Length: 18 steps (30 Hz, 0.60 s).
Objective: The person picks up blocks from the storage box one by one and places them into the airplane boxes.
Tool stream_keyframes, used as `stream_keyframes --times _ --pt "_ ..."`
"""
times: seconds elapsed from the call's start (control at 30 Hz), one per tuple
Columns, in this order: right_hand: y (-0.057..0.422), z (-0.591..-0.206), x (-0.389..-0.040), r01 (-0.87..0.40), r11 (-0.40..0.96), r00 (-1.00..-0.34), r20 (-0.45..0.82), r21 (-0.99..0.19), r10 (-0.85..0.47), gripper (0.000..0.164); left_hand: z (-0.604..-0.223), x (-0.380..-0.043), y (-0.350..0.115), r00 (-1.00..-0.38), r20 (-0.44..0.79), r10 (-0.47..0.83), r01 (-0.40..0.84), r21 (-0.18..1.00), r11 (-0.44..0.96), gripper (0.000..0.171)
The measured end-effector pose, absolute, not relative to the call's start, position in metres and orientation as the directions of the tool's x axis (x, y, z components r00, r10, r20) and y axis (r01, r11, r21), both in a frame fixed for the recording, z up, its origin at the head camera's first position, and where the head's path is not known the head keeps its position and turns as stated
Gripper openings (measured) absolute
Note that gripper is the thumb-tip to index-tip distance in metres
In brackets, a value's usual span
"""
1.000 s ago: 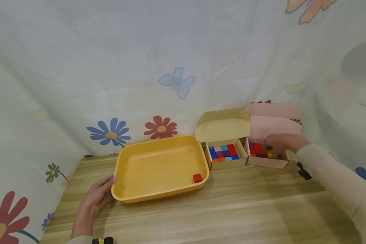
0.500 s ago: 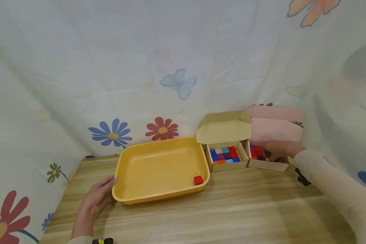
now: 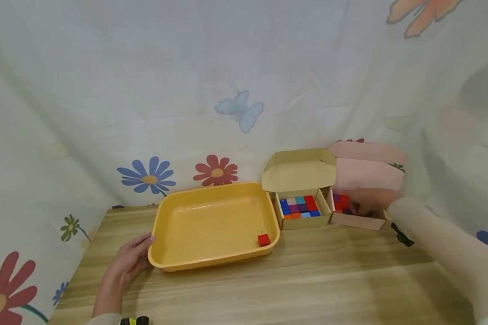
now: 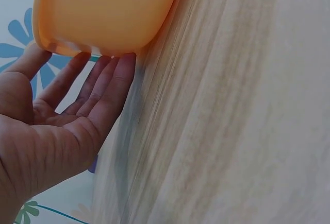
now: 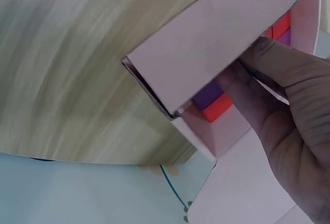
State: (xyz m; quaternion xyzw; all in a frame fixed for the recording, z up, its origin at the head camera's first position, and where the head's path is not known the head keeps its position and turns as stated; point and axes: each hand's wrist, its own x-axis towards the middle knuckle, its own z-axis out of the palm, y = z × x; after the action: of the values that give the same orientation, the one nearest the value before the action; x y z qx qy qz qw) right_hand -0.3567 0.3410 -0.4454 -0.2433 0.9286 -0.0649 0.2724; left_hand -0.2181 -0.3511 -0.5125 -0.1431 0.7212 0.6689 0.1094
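My left hand (image 3: pixel 131 258) is at the left end of a yellow tray (image 3: pixel 211 263). In the left wrist view its fairly straight fingers touch the tray's outer wall below the rim. A red block (image 3: pixel 264 240) sits in the tray's front right corner. My right hand (image 3: pixel 370 201) reaches down into a pink cardboard box (image 3: pixel 355 220), which has its lid up. Red and purple blocks (image 3: pixel 341 204) show beside the fingers. In the right wrist view the box wall hides the fingertips, so whether they grip a block is hidden.
A tan cardboard box (image 3: pixel 305 221) with raised lid stands between tray and pink box, with several coloured blocks inside. The wooden table (image 3: pixel 293 284) runs back to a flowered cloth (image 3: pixel 179 113).
My right hand has lowered a yellow block into the pink box; that block is now out of sight. The left hand stays at the tray.
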Motion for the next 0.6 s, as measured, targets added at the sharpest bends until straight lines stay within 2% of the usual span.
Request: stream_keyframes --times 0.17,0.23,0.33,0.47,0.6 --pt "0.338 -0.45 -0.363 -0.348 0.896 -0.737 -0.511 -0.275 -0.443 0.022 -0.514 -0.22 -0.353 -0.931 -0.361 -0.045 -0.363 0.931 0.044 0.079" --pt "0.338 -0.451 -0.367 -0.38 0.889 -0.718 -0.524 -0.257 -0.458 0.023 -0.514 -0.22 -0.353 -0.932 -0.36 -0.041 -0.361 0.932 0.037 0.079" --pt "0.338 -0.451 -0.367 -0.355 0.894 -0.711 -0.543 -0.273 -0.448 0.021 -0.514 -0.219 -0.351 -0.932 -0.36 -0.037 -0.361 0.932 0.033 0.08" --pt "0.341 -0.453 -0.36 -0.308 0.9 -0.728 -0.532 -0.309 -0.432 0.02 -0.517 -0.219 -0.348 -0.928 -0.373 -0.021 -0.374 0.927 0.043 0.08" --pt "0.345 -0.455 -0.358 -0.402 0.869 -0.735 -0.464 -0.289 -0.494 0.027 -0.517 -0.221 -0.348 -0.93 -0.367 -0.025 -0.367 0.929 0.035 0.078"
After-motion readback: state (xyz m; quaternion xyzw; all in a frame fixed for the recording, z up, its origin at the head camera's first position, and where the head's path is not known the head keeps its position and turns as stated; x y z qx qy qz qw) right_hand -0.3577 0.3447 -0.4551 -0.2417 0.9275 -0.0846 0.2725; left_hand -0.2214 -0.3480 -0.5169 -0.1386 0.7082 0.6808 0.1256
